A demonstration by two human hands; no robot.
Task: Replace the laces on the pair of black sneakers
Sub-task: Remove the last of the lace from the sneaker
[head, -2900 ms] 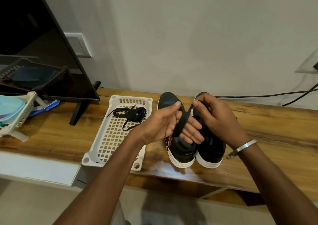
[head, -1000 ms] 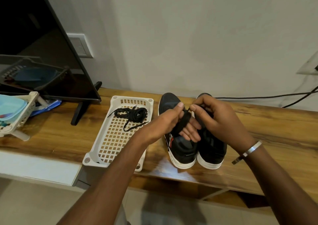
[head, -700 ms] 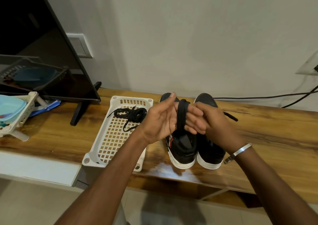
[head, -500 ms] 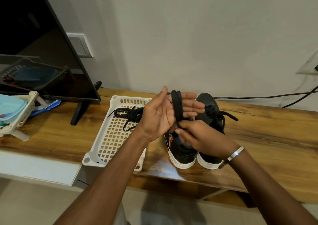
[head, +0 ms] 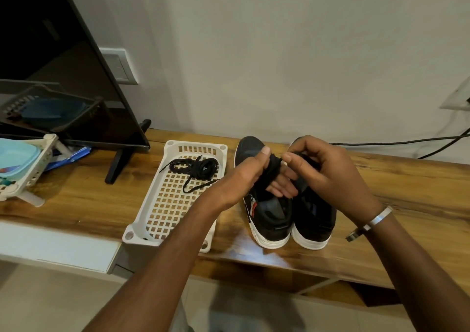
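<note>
Two black sneakers with white soles stand side by side on the wooden shelf, heels toward me: the left sneaker (head: 270, 217) and the right sneaker (head: 315, 217). Above them my left hand (head: 248, 176) holds a black lace (head: 273, 171) wound round its fingers, thumb pressed on the coil. My right hand (head: 328, 174) pinches the lace's end at the top of the coil. A second black lace (head: 195, 169) lies bundled in the white basket tray (head: 162, 219) to the left. The sneakers' fronts are hidden by my hands.
A television (head: 63, 77) on a black foot stands at the back left. A white rack (head: 23, 171) with a blue container sits at the far left. Black cables (head: 396, 142) run along the wall at the right. The shelf's front edge (head: 279, 268) is close to me.
My left hand has turned back palm-down and dropped over the sneakers with the lace wound round it. My right hand rose from below the coil to its top.
</note>
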